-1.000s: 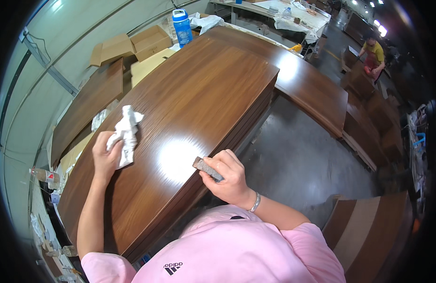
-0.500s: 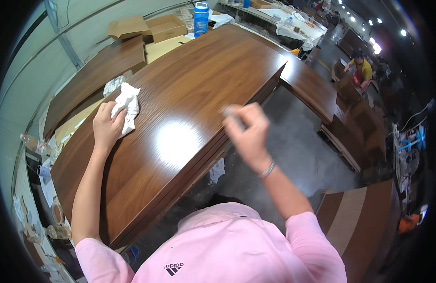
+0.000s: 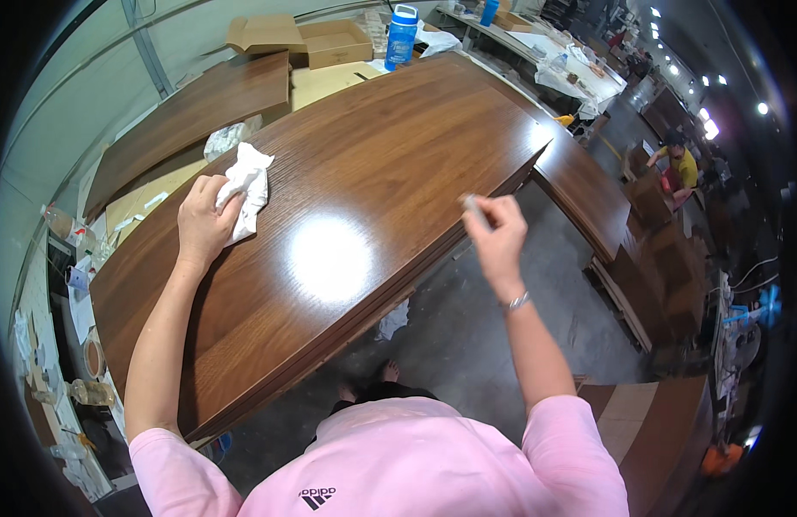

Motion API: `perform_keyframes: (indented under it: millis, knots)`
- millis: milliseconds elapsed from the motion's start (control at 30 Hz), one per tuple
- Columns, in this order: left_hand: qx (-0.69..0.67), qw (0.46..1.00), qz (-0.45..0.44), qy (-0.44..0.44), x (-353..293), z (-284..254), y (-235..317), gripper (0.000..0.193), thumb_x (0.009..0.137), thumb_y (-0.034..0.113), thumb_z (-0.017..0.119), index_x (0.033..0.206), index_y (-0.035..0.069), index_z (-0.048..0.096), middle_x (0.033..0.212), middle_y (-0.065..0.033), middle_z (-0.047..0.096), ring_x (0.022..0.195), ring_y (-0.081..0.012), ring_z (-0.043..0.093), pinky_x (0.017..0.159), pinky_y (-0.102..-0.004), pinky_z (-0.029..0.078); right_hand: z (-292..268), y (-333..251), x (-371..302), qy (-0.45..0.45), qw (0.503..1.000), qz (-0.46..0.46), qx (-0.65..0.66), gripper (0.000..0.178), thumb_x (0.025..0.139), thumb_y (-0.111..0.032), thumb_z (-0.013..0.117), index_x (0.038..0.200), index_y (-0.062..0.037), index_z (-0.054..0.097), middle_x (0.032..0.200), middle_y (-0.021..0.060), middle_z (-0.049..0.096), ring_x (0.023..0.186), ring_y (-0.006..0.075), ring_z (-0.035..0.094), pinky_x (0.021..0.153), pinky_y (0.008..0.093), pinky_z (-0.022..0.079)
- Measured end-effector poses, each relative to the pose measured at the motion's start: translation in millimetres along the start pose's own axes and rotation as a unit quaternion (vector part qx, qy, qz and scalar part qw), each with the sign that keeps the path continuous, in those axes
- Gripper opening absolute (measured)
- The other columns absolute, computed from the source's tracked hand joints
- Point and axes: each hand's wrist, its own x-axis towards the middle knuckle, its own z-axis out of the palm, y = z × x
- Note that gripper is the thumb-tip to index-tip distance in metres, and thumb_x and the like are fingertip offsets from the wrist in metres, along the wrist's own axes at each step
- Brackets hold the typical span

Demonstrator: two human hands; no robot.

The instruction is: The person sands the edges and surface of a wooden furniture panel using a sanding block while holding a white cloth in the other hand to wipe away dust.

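A broad brown wood-grain panel [image 3: 373, 164] spreads before the person, one hand bunching a cloth on it, the other pinching a small piece at its edge.
The panel lies flat on top of a stack of layered boards [image 3: 377, 300]; its top face looks evenly brown and glossy, with no visible line between a finished part and an unfinished one, so how much is done or left cannot be judged. A narrower brown panel [image 3: 200, 99] lies past its left side, near an open cardboard box [image 3: 336, 45]. The left hand [image 3: 202, 220] grips a crumpled white cloth [image 3: 250, 183] against the surface; the right hand [image 3: 500, 237], fingers curled, holds a small greyish piece [image 3: 470, 204] by the near long edge, blurred, and whether it touches the wood cannot be told.
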Motion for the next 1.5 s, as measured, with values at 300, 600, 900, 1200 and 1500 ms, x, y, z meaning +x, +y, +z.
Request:
perform_keyframes:
  millis: [300,600,900,1200,1500]
  knots:
    - [-0.11,0.993,0.024,-0.024,-8,-10,-20,0.028,0.083,0.021,0.073,0.104,0.004,0.066,0.098,-0.0143,0.064,0.089,-0.0322,0.064,0.077,-0.0381,0.051,18,-47,-21,-0.001,0.999,0.037,-0.021,0.022,0.075,-0.002,0.078,0.096,-0.0005,0.074,0.085,0.0077,0.061,0.075,0.0174,0.061,0.066,0.0298,0.051]
    - [-0.227,0.962,0.049,-0.142,-84,-106,-119,0.034,0.084,0.012,0.068,0.115,-0.001,0.06,0.11,-0.0123,0.062,0.105,-0.0245,0.061,0.094,-0.0322,0.046,88,-150,-151,0.009,0.999,0.007,0.034,0.026,0.074,0.0,0.078,0.098,0.0031,0.071,0.085,0.0077,0.058,0.072,0.0164,0.059,0.063,0.028,0.049]
    - [-0.138,0.98,0.099,-0.102,-85,-106,-122,0.047,0.086,0.044,0.07,0.12,0.011,0.066,0.113,-0.0123,0.065,0.101,-0.0307,0.066,0.089,-0.0407,0.052,167,-317,-304,-0.076,0.99,-0.1,0.066,0.031,0.07,0.002,0.077,0.101,0.0001,0.07,0.083,0.0113,0.058,0.07,0.0258,0.058,0.059,0.0329,0.049]
    - [-0.132,0.98,0.088,-0.118,-90,-114,-117,0.042,0.089,0.037,0.069,0.117,0.006,0.066,0.111,-0.0126,0.065,0.1,-0.0281,0.064,0.087,-0.0367,0.05,185,-381,-352,-0.145,0.963,-0.176,0.141,0.039,0.069,-0.002,0.081,0.106,0.003,0.071,0.086,0.0114,0.062,0.065,0.0207,0.056,0.055,0.0304,0.046]
    - [-0.126,0.95,0.218,-0.184,-127,-145,-86,0.043,0.088,0.04,0.067,0.119,0.011,0.069,0.127,-0.0104,0.066,0.112,-0.0302,0.065,0.105,-0.0438,0.047,90,-326,-320,0.034,0.999,-0.015,-0.033,0.029,0.073,0.004,0.077,0.102,-0.0004,0.071,0.088,0.0064,0.06,0.071,0.0145,0.057,0.063,0.027,0.048]
